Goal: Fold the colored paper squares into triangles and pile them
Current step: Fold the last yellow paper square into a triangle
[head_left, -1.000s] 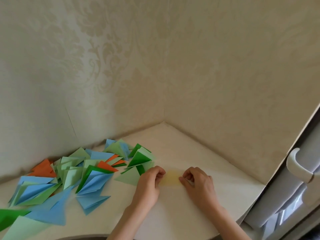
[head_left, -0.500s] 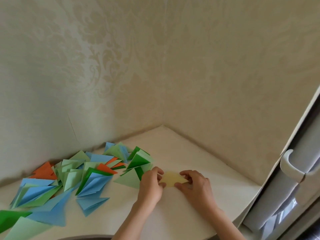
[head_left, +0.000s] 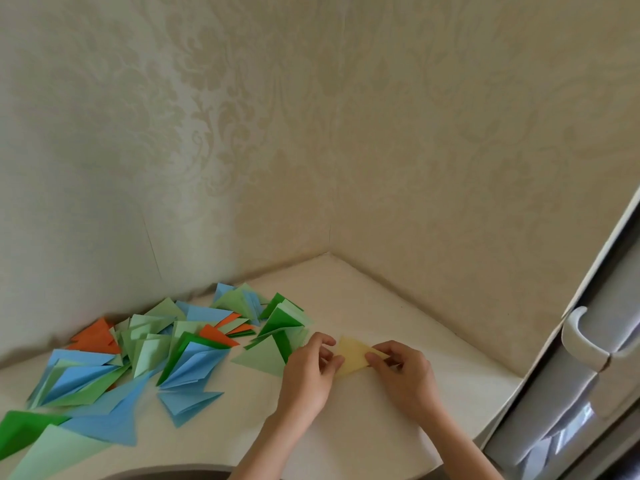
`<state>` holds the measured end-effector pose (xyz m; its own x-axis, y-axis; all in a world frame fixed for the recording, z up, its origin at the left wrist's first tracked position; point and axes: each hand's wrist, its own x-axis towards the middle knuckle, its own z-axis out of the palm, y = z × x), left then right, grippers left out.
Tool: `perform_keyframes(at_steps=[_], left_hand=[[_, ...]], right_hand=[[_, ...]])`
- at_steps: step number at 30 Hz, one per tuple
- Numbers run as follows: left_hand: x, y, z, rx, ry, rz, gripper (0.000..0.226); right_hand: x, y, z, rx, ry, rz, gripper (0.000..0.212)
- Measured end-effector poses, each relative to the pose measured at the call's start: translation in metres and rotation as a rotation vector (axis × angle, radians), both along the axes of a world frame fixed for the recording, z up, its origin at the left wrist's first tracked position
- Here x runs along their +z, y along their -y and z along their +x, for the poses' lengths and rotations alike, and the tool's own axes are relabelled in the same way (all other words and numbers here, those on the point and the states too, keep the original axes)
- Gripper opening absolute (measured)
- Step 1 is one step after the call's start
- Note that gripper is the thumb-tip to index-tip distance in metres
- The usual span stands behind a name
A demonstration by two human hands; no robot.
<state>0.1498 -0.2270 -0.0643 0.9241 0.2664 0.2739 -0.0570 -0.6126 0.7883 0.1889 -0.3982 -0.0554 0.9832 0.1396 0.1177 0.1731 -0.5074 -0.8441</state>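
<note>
Both hands hold a pale yellow paper (head_left: 353, 355) in a pinching grip, the left hand (head_left: 308, 372) at its left edge and the right hand (head_left: 401, 372) at its right corner, just above the cream tabletop (head_left: 363, 431) toward its back corner. Folded triangles (head_left: 156, 351) in blue, green and orange lie heaped along the tabletop's left side against the patterned wall (head_left: 242, 133).
</note>
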Motion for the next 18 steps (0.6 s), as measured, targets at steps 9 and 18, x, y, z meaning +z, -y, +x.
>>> perform_keyframes(at_steps=[9,18], left_hand=[[0.024,-0.032,-0.023,0.08,0.132,-0.042,0.009],[0.008,-0.108,-0.069,0.265,0.095,0.211,0.012]], right_hand=[[0.025,-0.026,-0.008,0.093,-0.003,0.059,0.014],[0.014,-0.112,-0.032,0.208,0.118,-0.269,0.021]])
